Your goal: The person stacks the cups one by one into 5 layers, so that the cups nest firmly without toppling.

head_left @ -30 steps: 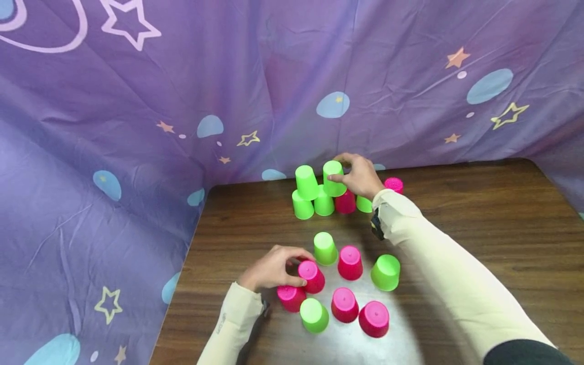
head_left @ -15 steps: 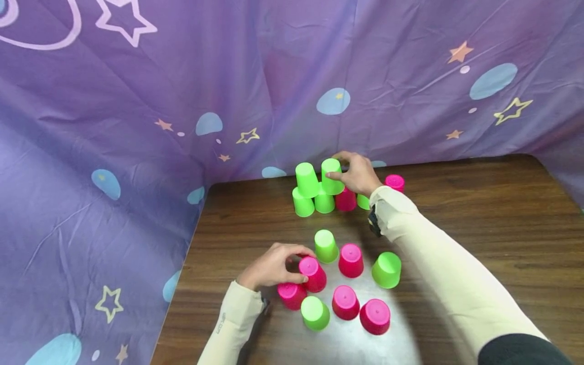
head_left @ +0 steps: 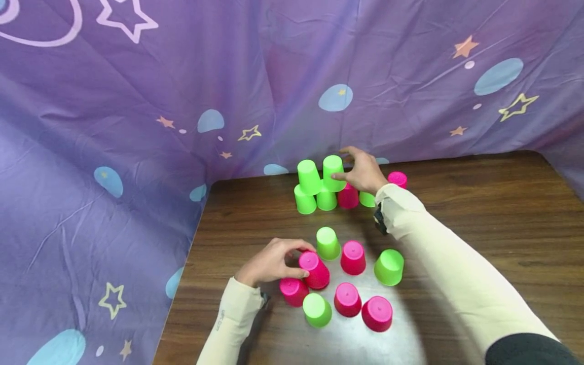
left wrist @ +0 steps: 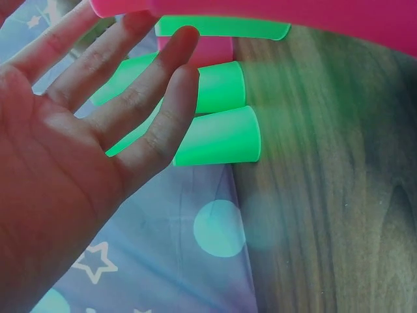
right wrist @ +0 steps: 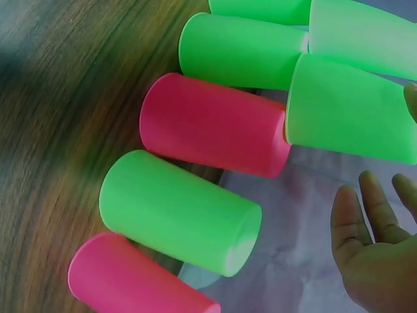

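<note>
My left hand (head_left: 276, 262) pinches a pink cup (head_left: 318, 274) between thumb and fingers, among the upside-down cups at the table's front; that cup leans slightly. In the left wrist view, the cup's pink wall (left wrist: 287, 19) crosses the top. At the back, my right hand (head_left: 365, 171) is beside the right-hand upper green cup (head_left: 333, 172). Its thumb is close to that cup's wall, contact unclear, and the other fingers stand off it, as the right wrist view shows. That green cup (right wrist: 355, 107) spans a lower green cup (right wrist: 244, 52) and a pink cup (right wrist: 212, 124).
Another upper green cup (head_left: 308, 177) stands left of it. The back row runs on right with a green cup (head_left: 367, 199) and a pink cup (head_left: 397, 179). Several pink and green cups, including a green cup (head_left: 317, 310), stand upside down in front. A purple curtain (head_left: 255, 76) hangs behind the table.
My right hand's fingers have spread away from the upper green cup, which now sits on the row. The pink cup in my left hand has risen slightly and tilted.
</note>
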Action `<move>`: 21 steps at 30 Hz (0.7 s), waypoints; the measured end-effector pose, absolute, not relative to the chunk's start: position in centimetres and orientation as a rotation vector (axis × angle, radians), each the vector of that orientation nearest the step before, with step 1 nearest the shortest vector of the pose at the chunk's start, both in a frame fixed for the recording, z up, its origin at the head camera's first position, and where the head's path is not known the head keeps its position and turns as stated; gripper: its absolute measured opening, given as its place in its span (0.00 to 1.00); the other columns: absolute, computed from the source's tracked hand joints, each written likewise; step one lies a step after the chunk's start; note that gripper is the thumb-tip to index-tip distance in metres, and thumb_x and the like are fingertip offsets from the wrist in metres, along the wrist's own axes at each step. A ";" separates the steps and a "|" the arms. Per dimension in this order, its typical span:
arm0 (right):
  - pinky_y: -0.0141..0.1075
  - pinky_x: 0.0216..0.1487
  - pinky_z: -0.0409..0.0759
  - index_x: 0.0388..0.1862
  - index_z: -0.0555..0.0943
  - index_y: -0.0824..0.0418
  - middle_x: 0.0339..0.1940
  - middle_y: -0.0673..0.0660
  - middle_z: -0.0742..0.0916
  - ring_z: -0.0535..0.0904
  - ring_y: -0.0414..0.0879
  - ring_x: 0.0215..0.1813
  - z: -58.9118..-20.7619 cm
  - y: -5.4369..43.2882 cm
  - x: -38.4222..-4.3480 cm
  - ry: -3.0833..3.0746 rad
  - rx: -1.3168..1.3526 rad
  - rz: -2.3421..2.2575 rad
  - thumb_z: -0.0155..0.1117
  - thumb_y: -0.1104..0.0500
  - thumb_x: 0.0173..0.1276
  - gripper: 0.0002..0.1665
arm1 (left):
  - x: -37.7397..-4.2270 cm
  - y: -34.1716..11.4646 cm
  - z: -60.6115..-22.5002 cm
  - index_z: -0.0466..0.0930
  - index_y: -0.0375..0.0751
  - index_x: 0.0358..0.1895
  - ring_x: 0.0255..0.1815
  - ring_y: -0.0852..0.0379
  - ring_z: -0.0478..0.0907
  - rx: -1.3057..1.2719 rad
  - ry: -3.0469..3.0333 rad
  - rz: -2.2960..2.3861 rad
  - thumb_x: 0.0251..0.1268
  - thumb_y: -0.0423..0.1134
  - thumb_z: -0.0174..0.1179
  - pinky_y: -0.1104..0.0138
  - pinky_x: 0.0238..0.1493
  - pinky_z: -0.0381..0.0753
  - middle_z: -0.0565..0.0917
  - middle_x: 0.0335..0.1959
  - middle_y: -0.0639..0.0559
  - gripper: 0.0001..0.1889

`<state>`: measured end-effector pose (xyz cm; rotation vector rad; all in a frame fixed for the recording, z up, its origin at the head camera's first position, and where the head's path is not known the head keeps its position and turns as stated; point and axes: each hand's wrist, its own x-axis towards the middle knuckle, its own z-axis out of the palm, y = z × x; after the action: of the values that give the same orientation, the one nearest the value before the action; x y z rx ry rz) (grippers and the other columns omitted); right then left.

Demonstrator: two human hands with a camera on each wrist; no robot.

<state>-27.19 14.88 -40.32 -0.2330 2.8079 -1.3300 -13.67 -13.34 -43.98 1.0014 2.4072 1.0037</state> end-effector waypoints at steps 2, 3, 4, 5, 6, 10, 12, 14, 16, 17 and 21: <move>0.56 0.68 0.75 0.72 0.68 0.62 0.65 0.68 0.81 0.75 0.63 0.67 -40.3 15.3 -27.0 2.815 -0.237 -1.325 0.76 0.54 0.60 0.44 | -13.7 -13.5 -43.8 0.81 0.47 0.56 0.53 0.60 0.83 1.014 2.418 0.998 0.56 0.39 0.73 0.58 0.55 0.86 0.88 0.50 0.53 0.22; 0.56 0.68 0.75 0.72 0.68 0.62 0.65 0.68 0.81 0.75 0.64 0.67 -40.3 15.5 -27.0 2.820 -0.241 -1.322 0.76 0.55 0.59 0.44 | -13.7 -13.5 -43.7 0.81 0.47 0.56 0.53 0.60 0.83 1.017 2.421 0.999 0.56 0.39 0.73 0.57 0.55 0.86 0.88 0.51 0.54 0.22; 0.56 0.68 0.75 0.72 0.68 0.62 0.64 0.69 0.81 0.75 0.64 0.67 -40.2 15.6 -26.9 2.826 -0.244 -1.321 0.76 0.55 0.59 0.44 | -13.7 -13.6 -43.6 0.82 0.46 0.56 0.54 0.59 0.84 1.023 2.423 1.001 0.56 0.39 0.73 0.56 0.56 0.86 0.88 0.51 0.54 0.22; 0.56 0.68 0.75 0.71 0.69 0.63 0.63 0.69 0.81 0.76 0.64 0.67 -40.1 15.8 -26.8 2.833 -0.248 -1.317 0.76 0.55 0.59 0.43 | -13.7 -13.6 -43.4 0.82 0.46 0.56 0.54 0.59 0.84 1.030 2.429 0.999 0.56 0.39 0.73 0.56 0.56 0.86 0.88 0.51 0.54 0.22; 0.56 0.68 0.74 0.71 0.69 0.63 0.63 0.70 0.81 0.76 0.65 0.66 -40.0 15.9 -26.7 2.840 -0.254 -1.314 0.76 0.56 0.59 0.43 | -13.7 -13.7 -43.2 0.82 0.46 0.55 0.54 0.59 0.84 1.035 2.433 0.997 0.56 0.39 0.73 0.57 0.56 0.86 0.88 0.51 0.54 0.22; 0.57 0.68 0.72 0.69 0.70 0.64 0.60 0.71 0.82 0.76 0.65 0.65 -39.6 16.5 -26.2 2.880 -0.277 -1.283 0.76 0.57 0.59 0.41 | -13.7 -13.8 -42.3 0.81 0.44 0.56 0.55 0.58 0.84 1.078 2.450 0.998 0.55 0.38 0.74 0.59 0.57 0.86 0.88 0.52 0.53 0.23; 0.57 0.68 0.72 0.68 0.71 0.64 0.60 0.71 0.82 0.77 0.65 0.64 -39.4 16.8 -25.9 2.898 -0.288 -1.270 0.76 0.57 0.59 0.40 | -13.8 -13.8 -41.7 0.81 0.44 0.56 0.54 0.59 0.84 1.099 2.458 0.996 0.55 0.38 0.75 0.61 0.56 0.86 0.88 0.52 0.53 0.24; 0.57 0.68 0.72 0.67 0.73 0.64 0.60 0.71 0.83 0.77 0.65 0.64 -39.1 17.1 -25.4 2.917 -0.301 -1.264 0.76 0.57 0.58 0.38 | -13.9 -13.7 -41.3 0.81 0.45 0.56 0.55 0.59 0.84 1.122 2.463 0.997 0.54 0.38 0.75 0.62 0.57 0.85 0.88 0.52 0.54 0.24; 0.56 0.66 0.74 0.64 0.74 0.64 0.59 0.70 0.83 0.78 0.64 0.63 -38.8 17.5 -24.8 2.928 -0.324 -1.266 0.76 0.57 0.58 0.36 | -14.0 -13.6 -40.7 0.81 0.45 0.55 0.54 0.60 0.84 1.145 2.468 1.002 0.54 0.38 0.75 0.63 0.57 0.85 0.88 0.52 0.54 0.24; 0.56 0.66 0.74 0.63 0.75 0.65 0.58 0.70 0.84 0.79 0.64 0.62 -38.6 17.6 -24.5 2.927 -0.347 -1.270 0.76 0.58 0.58 0.35 | -14.1 -13.6 -40.5 0.81 0.45 0.55 0.54 0.60 0.84 1.153 2.472 1.008 0.53 0.38 0.75 0.61 0.58 0.85 0.88 0.52 0.55 0.24; 0.52 0.60 0.78 0.55 0.80 0.63 0.51 0.65 0.87 0.82 0.60 0.56 -38.1 18.3 -22.7 2.914 -0.475 -1.223 0.76 0.57 0.57 0.27 | -14.5 -13.5 -39.6 0.82 0.44 0.54 0.54 0.59 0.84 1.172 2.493 1.042 0.52 0.38 0.76 0.57 0.58 0.85 0.88 0.51 0.53 0.24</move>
<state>-22.70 18.35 -38.07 -0.4754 2.9144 -1.2233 -14.49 -13.48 -39.55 1.1720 2.4927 1.0420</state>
